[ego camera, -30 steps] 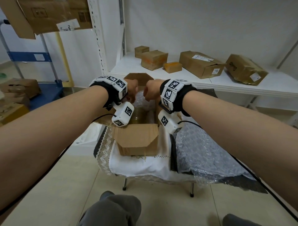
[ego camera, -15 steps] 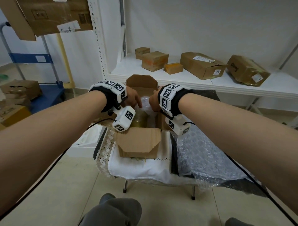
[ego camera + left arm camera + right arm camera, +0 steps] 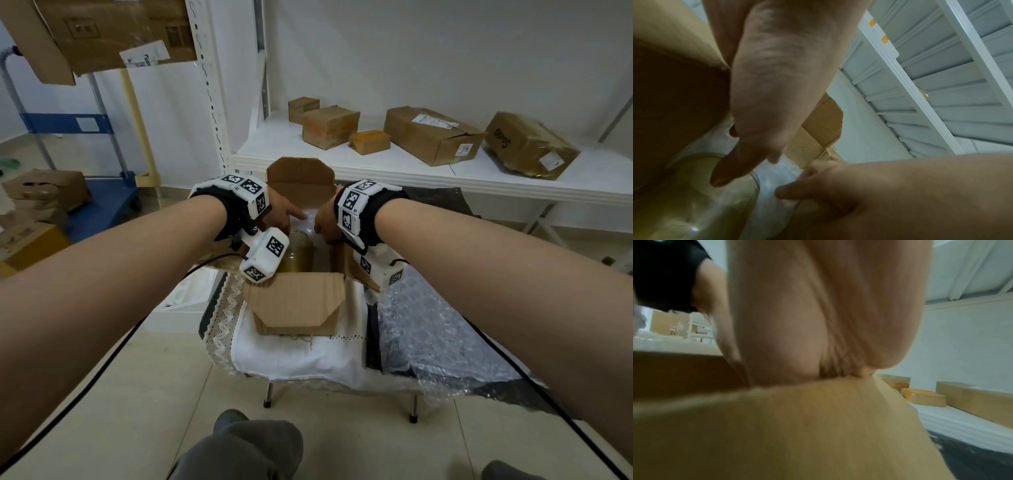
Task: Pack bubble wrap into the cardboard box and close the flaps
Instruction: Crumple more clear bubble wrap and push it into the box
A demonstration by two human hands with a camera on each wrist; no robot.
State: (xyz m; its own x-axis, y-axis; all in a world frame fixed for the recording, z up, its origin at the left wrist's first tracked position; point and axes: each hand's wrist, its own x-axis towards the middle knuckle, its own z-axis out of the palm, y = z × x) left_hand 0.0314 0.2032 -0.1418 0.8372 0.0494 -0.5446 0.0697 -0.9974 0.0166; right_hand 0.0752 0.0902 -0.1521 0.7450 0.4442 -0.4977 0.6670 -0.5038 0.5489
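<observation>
Both my hands are down in the cardboard box [image 3: 294, 301] now, working the bubble wrap [image 3: 310, 219] in beside the glass jar [image 3: 299, 253]. The jar stands upright in the middle of the box, and the wrap sits at the far side of it, between the glass and the back wall, right where padding is wanted.

My left hand [image 3: 282, 219] reaches in from the left, fingers [image 3: 731, 172] stretched out straight, the tips down by the jar's rim and the wrap, poking rather than grasping. My right hand [image 3: 325, 222] comes in from the right with its fingers curled on the wrap's edge, pinching it down, as the left wrist view shows it; its own wrist view is blocked by my palm and the box's right flap [image 3: 797, 426].

Room is tight in here. The far flap [image 3: 299, 174] stands upright behind my knuckles, the near flap [image 3: 296, 301] hangs folded outward towards me, so the top is wide open. The box sits on a white cloth [image 3: 301, 356] over a small worktop [image 3: 222, 308], and more bubble wrap, a loose sheet [image 3: 435, 329], lies spread just right of the box, draped over that edge. I reckon packing is under way and the flaps come later.
</observation>
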